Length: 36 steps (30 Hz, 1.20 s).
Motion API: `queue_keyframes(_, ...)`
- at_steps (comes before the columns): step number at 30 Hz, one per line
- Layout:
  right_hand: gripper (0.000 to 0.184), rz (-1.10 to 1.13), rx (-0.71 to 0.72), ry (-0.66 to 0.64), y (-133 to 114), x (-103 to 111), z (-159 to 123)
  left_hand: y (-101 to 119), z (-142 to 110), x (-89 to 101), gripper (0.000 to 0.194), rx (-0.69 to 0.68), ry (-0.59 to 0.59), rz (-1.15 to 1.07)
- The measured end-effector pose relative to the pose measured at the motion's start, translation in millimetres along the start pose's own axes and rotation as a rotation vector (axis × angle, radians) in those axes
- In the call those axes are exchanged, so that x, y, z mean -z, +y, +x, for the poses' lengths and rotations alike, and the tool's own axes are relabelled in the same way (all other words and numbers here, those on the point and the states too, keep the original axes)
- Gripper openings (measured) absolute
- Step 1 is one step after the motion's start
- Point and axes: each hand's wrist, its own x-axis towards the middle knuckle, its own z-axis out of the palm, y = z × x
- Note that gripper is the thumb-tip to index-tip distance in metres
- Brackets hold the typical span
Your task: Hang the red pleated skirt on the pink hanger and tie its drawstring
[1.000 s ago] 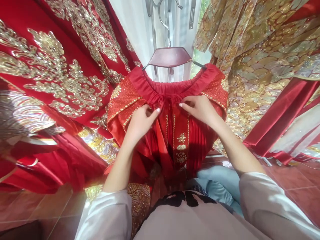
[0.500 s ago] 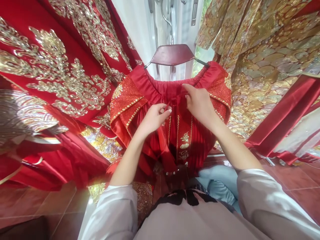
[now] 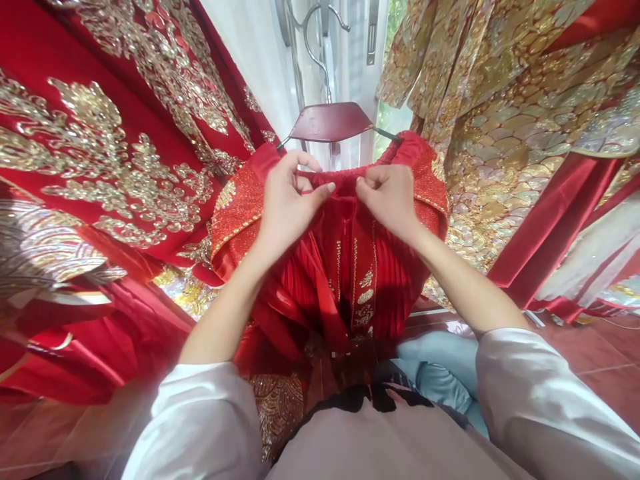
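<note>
Bright, hazy light, stretched edges

Ctr.: skirt (image 3: 345, 280), waistband (image 3: 345, 185) uppermost, on hanger (image 3: 330, 122); hanger ends at waistband's L & R. Hook (image 3: 319, 57) above hanger. Door frame (image 3: 370, 87) bhd. hook, to R.
L hand (image 3: 293, 207): at waistband, L of ctr. R hand (image 3: 390, 200): same band, R of ctr.; gap btwn. the two.
L side, upper: gown (image 3: 145, 157), beside skirt; 2nd garment (image 3: 55, 243) below, far L.
R side: robe (image 3: 520, 180), beside skirt; cloth strip (image 3: 540, 233) in front of robe's lower pt.
Btm. ctr., nearest: shirt front (image 3: 360, 440); trouser leg (image 3: 440, 363) beyond, to R. Cloth pc. (image 3: 280, 407) btwn. L sleeve (image 3: 200, 420) & shirt front. Floor (image 3: 610, 353) lower R.
</note>
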Motion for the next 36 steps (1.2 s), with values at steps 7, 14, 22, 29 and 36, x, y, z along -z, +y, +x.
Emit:
queue_keyframes(7, 0.033, -0.040, -0.041, 0.071, 28.1, 15.3, 29.7, -16.1, 10.8, 34.7, 0.025, -0.169, 0.093, -0.052)
queue_keyframes(14, 0.033, -0.004, 0.022, -0.194, 5.6, 30.1, 17.9, -80.2, 30.0, 43.8, 0.039, -0.220, 0.140, -0.186)
queue_keyframes(22, 0.014, 0.304, -0.105, -0.440, 22.7, 40.0, 19.6, -61.0, 28.5, 75.2, 0.034, -0.037, -0.242, -0.158)
queue_keyframes(29, 0.010, 0.503, -0.111, -0.611, 38.0, 37.3, 26.1, -10.9, 21.0, 63.3, 0.012, -0.152, 0.029, 0.536)
queue_keyframes(36, 0.006, 0.567, -0.068, -0.847, 29.4, 42.2, 26.5, -23.9, 42.1, 15.5, 0.014, -0.042, 0.358, 0.154)
